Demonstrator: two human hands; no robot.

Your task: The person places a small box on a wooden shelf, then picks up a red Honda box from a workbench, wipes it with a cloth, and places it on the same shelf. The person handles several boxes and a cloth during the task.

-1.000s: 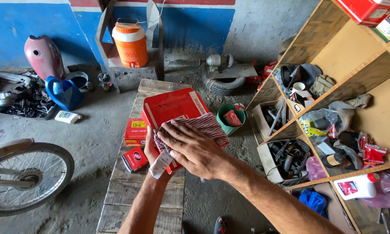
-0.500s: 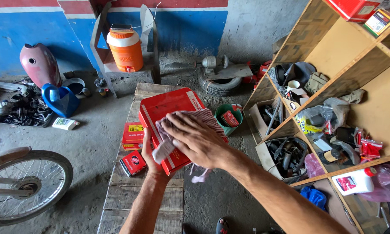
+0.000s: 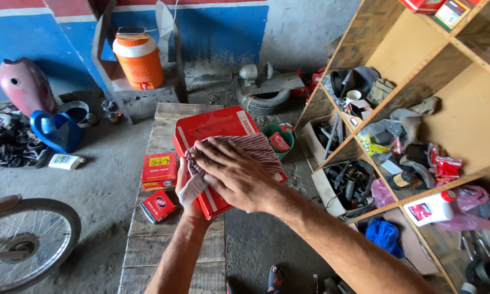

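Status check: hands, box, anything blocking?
Left hand grips red box from below. Right hand presses striped cloth on it. Nothing blocking.

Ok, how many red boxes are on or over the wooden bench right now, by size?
Large red box, held by the left hand and wiped with a striped cloth under the right hand: 1
Small red boxes on the bench, one and another: 2
Total: 3

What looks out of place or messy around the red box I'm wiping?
The big red box is held tilted above the wooden bench, not resting flat. The left hand props it from below while the right hand presses a striped cloth on it. A tyre lies on the floor.
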